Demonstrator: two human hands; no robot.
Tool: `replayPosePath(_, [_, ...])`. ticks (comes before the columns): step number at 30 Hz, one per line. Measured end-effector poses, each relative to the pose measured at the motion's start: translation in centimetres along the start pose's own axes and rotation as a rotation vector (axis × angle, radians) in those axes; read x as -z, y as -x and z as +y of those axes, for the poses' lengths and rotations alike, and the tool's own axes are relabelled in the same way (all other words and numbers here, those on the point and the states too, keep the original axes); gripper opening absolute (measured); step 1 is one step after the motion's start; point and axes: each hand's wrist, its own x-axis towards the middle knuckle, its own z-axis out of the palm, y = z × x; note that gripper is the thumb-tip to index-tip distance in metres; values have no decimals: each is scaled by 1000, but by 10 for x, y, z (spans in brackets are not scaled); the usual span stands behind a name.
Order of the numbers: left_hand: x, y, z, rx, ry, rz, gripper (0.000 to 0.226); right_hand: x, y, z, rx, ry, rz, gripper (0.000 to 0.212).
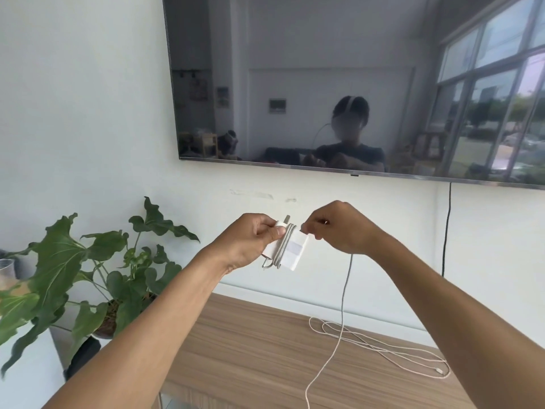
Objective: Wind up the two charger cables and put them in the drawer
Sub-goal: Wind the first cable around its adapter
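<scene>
In front of the wall-mounted television [339,84], and above the wooden cabinet top [250,349] that runs below it, I hold the white charger brick [287,249] up at chest height, just under the screen's lower edge. My left hand [250,240] is clenched on the brick's pronged end, thumb pressed over the few turns of grey cable [346,284] already wrapped round its middle. My right hand [336,228] pinches that same cable at the brick's upper corner; from there the free length drops to the cabinet top. To wind well, I judge I should keep light tension with the right fingers, lay each turn beside the previous one, and let my left thumb pin every turn so none slips off. The second, pale cable [383,343] lies loose on the cabinet top below and right of the brick, its small plug [440,371] at the far end. No drawer is visible from here.
</scene>
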Motion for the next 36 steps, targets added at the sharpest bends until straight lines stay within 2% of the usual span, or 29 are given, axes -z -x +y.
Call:
replayPosePath(3, [0,-2,2,-15,-49,19,30,0,1,-10,-25,36,23,21])
replayPosePath(6, [0,-3,3,-6,-78,36,29,-10,3,-15,-14,113,121,26])
replayPosePath(10, [5,-4,7,2,-102,48,27,-18,2,-16,-35,23,179,30])
replayPosePath(15, [5,-7,17,-15,-101,167,18,-34,6,-23,44,22,304,38])
replayPosePath(18, [4,-9,13,14,-47,255,14,-42,11,-28,148,48,375,37])
replayPosePath(20, [4,-12,8,39,22,303,20,-50,17,-31,231,67,432,31])
replayPosePath(22, [4,-15,4,87,119,343,24,-61,23,-32,293,81,477,25])
replayPosePath(24, [4,-17,4,126,249,363,19,-73,29,-30,325,69,512,19])
replayPosePath(27, [6,-17,10,143,423,370,21,-88,37,-20,334,-60,532,24])
replayPosePath(30, [10,-13,16,156,531,336,24,-95,41,-10,242,-347,478,19])
replayPosePath(36, [6,-5,18,142,572,197,23,-96,35,-2,151,-552,381,16])
